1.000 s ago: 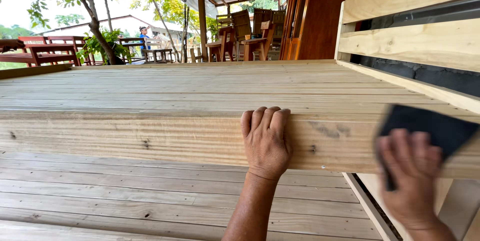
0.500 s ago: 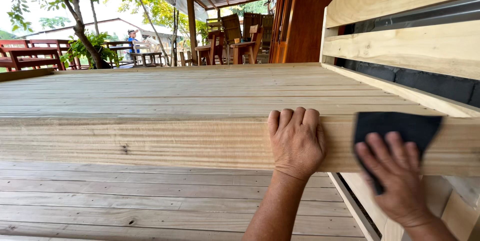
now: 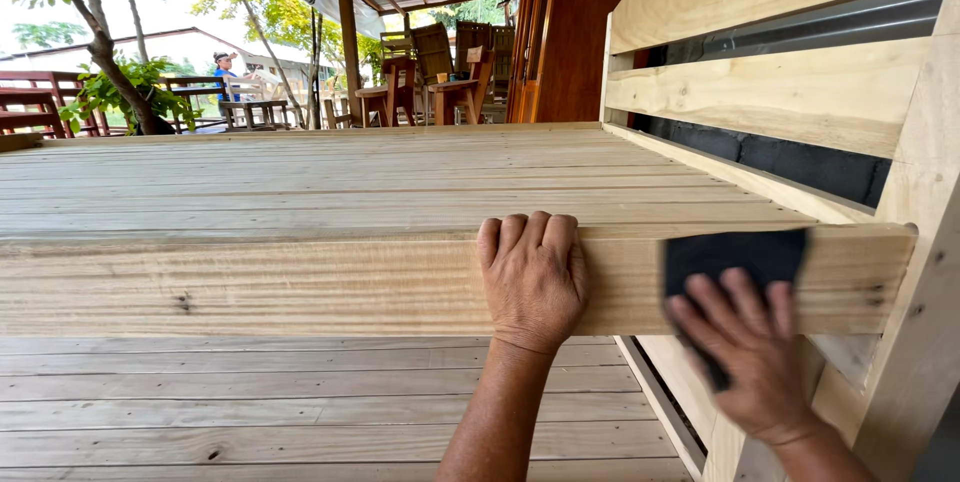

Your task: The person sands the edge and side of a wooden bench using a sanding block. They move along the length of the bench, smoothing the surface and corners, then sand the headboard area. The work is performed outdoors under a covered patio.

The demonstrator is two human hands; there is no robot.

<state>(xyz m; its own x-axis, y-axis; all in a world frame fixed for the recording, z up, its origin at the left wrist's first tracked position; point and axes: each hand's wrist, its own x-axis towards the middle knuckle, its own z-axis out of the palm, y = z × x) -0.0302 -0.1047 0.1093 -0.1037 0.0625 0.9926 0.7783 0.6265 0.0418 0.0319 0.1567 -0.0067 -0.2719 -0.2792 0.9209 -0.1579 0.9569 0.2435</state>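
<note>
Item: pale slatted wooden tabletop (image 3: 350,177), seen from its near edge, with a front board (image 3: 250,287) facing you. Your left hand (image 3: 532,277) lies flat against that front board near the right end, fingers together and hooked over the top edge, clasping nothing but the board itself. Your right hand (image 3: 752,357) presses a dark sanding sheet (image 3: 735,262) against the same board at the near right corner, fingers spread flat over the sheet; its lower part is hidden under your palm, and the thumb cannot be made out. The right hand is slightly blurred. Both forearms are cut off by the bottom of the view. At the right edge stands a slatted wooden backrest (image 3: 780,92), cut off at the top and right, with dark gaps between its boards; what lies behind the gaps is hard to tell. Open room: the whole tabletop surface is bare to its far edge, and the front board runs free to the left of your left hand. Below, a plank deck floor (image 3: 250,402). Beyond the far edge, wooden chairs (image 3: 430,72), a tree (image 3: 100,42) and a distant seated person (image 3: 225,72), small and indistinct.
</note>
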